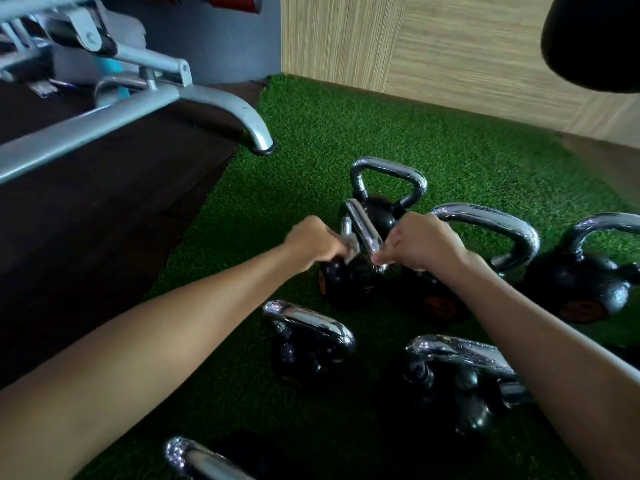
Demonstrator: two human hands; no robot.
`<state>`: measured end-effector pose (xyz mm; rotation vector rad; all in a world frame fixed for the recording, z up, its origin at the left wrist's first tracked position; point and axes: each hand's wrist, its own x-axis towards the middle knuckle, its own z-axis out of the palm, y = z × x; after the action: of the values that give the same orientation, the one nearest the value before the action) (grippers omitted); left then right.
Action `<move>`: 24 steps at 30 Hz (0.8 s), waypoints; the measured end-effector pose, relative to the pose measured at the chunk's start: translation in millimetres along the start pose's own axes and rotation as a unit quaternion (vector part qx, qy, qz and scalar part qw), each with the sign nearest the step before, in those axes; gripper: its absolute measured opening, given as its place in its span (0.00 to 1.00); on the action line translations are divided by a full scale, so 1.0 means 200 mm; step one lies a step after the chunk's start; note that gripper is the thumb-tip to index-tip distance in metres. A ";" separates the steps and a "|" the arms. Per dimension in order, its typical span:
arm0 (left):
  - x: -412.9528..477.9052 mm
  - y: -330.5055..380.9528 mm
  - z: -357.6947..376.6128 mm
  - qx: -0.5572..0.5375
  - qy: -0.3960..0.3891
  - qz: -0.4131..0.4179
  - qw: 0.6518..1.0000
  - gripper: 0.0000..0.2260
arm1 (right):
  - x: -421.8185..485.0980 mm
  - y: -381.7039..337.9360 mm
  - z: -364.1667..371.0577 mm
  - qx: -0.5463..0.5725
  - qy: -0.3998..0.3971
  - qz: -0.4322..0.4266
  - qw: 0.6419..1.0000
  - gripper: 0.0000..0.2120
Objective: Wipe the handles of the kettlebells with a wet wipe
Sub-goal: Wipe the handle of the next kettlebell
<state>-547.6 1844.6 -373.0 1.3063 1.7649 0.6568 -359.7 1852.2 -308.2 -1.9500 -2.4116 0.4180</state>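
— left hand [313,242] curled round the middle kettlebell's handle [362,225] on the turf [311,140]; right hand [427,244] pinching its near end.
— wipe?
— maybe that pale scrap [350,247] in the left grip; unclear. other handles [388,168] likely left.

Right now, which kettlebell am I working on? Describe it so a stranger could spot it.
Find the green turf beside the wooden wall. Among the chrome-handled kettlebells there, take the middle kettlebell, just in front of the rearmost kettlebell. Only its handle is gripped by the left hand and right hand.
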 end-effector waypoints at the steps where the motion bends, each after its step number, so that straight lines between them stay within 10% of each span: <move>1: -0.01 0.02 -0.05 -0.066 0.024 -0.010 0.997 0.16 | -0.02 -0.02 0.00 -0.011 0.050 -0.016 0.999 0.20; 6: -0.07 0.15 -0.18 -0.261 0.038 -0.020 0.964 0.18 | -0.04 -0.02 -0.01 0.251 0.087 -0.090 0.960 0.22; 14: -0.10 0.23 -0.14 -0.276 -0.088 0.023 0.957 0.07 | -0.03 0.03 -0.03 0.517 0.074 -0.055 0.851 0.13; 19: -0.07 0.26 -0.11 -0.111 0.013 0.057 0.992 0.17 | -0.01 0.09 -0.03 0.475 0.153 0.012 0.867 0.08; 22: -0.08 0.29 -0.05 0.120 0.021 0.036 0.992 0.51 | 0.02 0.15 -0.05 0.465 0.161 0.046 0.869 0.11; 24: -0.08 0.33 -0.01 0.154 -0.009 0.042 0.987 0.54 | 0.03 0.18 -0.04 0.460 0.160 0.063 0.871 0.12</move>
<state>-513.5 1850.3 -313.5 1.5958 1.8574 0.4267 -324.5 1867.4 -309.1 -1.5370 -1.4356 0.9368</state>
